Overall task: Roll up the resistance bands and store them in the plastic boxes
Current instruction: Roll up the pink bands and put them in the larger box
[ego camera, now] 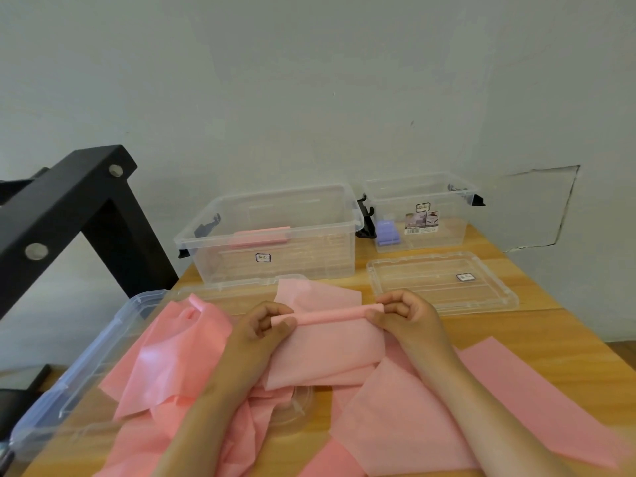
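A pink resistance band (327,352) lies in front of me with its far edge rolled into a thin tube. My left hand (265,321) pinches the left end of that roll and my right hand (406,313) pinches the right end. More loose pink bands (165,366) are heaped on the wooden table (537,325) under and around my arms. A clear plastic box (275,235) stands behind, holding one rolled pink band (260,237). To its right a second clear box (423,208) holds purple rolled bands (388,232).
A clear lid (444,282) lies flat at the right, in front of the second box. Another clear lid or box (82,366) with a bluish rim sits at the table's left edge. A black metal frame (69,208) rises at the left. A pale wall stands behind.
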A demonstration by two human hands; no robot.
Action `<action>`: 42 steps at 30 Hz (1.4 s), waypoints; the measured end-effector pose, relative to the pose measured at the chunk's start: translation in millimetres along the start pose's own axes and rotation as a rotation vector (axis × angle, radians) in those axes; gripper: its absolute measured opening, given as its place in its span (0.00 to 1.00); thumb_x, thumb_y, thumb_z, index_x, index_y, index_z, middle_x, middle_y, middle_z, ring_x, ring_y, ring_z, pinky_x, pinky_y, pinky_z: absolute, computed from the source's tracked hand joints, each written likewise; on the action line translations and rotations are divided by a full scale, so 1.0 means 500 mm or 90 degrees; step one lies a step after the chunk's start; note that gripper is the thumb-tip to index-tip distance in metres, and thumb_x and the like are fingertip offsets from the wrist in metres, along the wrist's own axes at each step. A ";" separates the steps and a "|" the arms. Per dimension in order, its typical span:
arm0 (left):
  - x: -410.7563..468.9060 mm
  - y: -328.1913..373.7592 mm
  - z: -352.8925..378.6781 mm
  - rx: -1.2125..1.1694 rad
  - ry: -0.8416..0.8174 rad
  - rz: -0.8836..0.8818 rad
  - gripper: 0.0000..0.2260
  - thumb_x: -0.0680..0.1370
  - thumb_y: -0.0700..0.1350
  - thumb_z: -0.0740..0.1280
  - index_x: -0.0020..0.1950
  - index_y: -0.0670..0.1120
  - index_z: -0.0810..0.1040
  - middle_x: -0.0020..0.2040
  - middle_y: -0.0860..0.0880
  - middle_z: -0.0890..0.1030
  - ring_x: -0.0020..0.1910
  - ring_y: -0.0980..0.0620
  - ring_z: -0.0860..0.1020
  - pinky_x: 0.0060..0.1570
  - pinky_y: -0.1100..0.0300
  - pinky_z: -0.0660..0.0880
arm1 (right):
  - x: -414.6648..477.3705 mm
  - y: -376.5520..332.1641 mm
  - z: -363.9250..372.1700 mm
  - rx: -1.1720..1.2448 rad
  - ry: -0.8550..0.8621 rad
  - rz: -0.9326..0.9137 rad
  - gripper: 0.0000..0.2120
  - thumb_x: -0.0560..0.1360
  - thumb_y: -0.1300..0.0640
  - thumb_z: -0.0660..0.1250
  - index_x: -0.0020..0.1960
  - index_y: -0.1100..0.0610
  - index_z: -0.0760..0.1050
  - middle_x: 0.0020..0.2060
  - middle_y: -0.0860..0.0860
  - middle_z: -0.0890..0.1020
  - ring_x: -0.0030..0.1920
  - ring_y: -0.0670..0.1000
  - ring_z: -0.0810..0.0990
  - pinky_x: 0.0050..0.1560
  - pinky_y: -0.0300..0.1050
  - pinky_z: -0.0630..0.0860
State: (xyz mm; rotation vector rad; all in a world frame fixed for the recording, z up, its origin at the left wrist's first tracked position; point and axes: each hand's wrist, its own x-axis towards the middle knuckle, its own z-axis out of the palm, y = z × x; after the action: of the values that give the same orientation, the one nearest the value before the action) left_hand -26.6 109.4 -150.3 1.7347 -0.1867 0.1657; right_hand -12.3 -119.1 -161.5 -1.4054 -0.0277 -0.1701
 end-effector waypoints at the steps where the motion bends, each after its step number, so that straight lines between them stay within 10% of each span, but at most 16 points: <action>1: 0.001 -0.001 0.001 0.019 0.000 0.007 0.04 0.77 0.39 0.69 0.47 0.39 0.77 0.33 0.57 0.77 0.30 0.61 0.72 0.29 0.70 0.67 | 0.000 0.003 0.002 -0.009 0.025 -0.006 0.10 0.68 0.67 0.74 0.42 0.58 0.74 0.33 0.51 0.81 0.34 0.45 0.78 0.37 0.34 0.73; 20: -0.005 -0.001 0.005 0.071 0.010 -0.003 0.05 0.81 0.44 0.61 0.50 0.44 0.74 0.41 0.53 0.74 0.38 0.60 0.71 0.38 0.67 0.67 | -0.007 0.004 0.007 0.043 0.026 -0.025 0.06 0.69 0.68 0.73 0.38 0.60 0.78 0.28 0.49 0.81 0.29 0.43 0.78 0.33 0.31 0.74; 27: -0.008 0.009 0.003 0.019 -0.019 0.020 0.05 0.80 0.40 0.63 0.49 0.39 0.73 0.38 0.53 0.74 0.36 0.58 0.71 0.33 0.68 0.68 | -0.007 0.007 0.004 0.085 -0.064 0.054 0.15 0.69 0.67 0.73 0.54 0.57 0.80 0.41 0.55 0.83 0.40 0.49 0.81 0.43 0.40 0.76; 42: -0.008 0.011 0.007 -0.011 -0.011 0.019 0.04 0.80 0.41 0.64 0.48 0.40 0.73 0.40 0.50 0.74 0.37 0.56 0.71 0.33 0.67 0.68 | -0.014 0.001 -0.001 -0.106 -0.156 -0.021 0.06 0.74 0.59 0.71 0.38 0.55 0.81 0.30 0.44 0.76 0.33 0.43 0.73 0.37 0.38 0.67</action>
State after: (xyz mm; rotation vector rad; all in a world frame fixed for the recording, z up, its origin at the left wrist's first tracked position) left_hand -31.6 105.3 -146.3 1.7173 -0.2266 0.1704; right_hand -19.1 -118.9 -162.7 -1.5858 -0.2439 -0.0260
